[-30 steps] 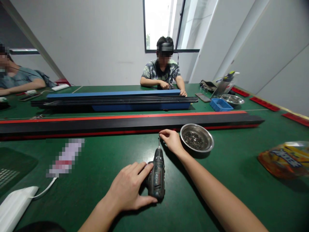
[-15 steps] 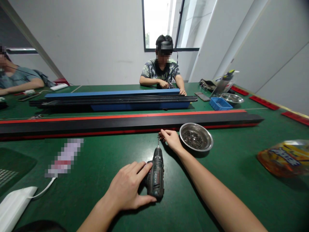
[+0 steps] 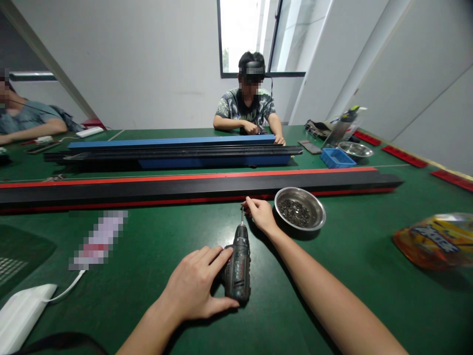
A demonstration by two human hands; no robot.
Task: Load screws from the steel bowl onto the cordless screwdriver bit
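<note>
My left hand [image 3: 195, 283] is wrapped round a dark cordless drill [image 3: 238, 276], which lies on its side with the bit pointing away from me. At the tip of the drill bit [image 3: 242, 217], my right hand [image 3: 259, 214] pinches a small dark screw, mostly hidden by the fingertips. Just right of that hand stands a round metal bowl [image 3: 318, 219] with many small dark screws [image 3: 294, 212] in it. A long black bar with red edges [image 3: 177, 189] lies across the table beyond both hands.
Opposite, a person [image 3: 246, 106] works behind blue and black bars [image 3: 166, 153]. A plastic packet [image 3: 436, 241] lies at right. A blue tray [image 3: 337, 158] and second metal bowl [image 3: 356, 149] stand at back right. On the left are a white device with a cable [image 3: 25, 308] and a green basket [image 3: 22, 246].
Almost nothing differs. My right wrist and forearm have shifted slightly left; the drill and my left hand stay in place.
</note>
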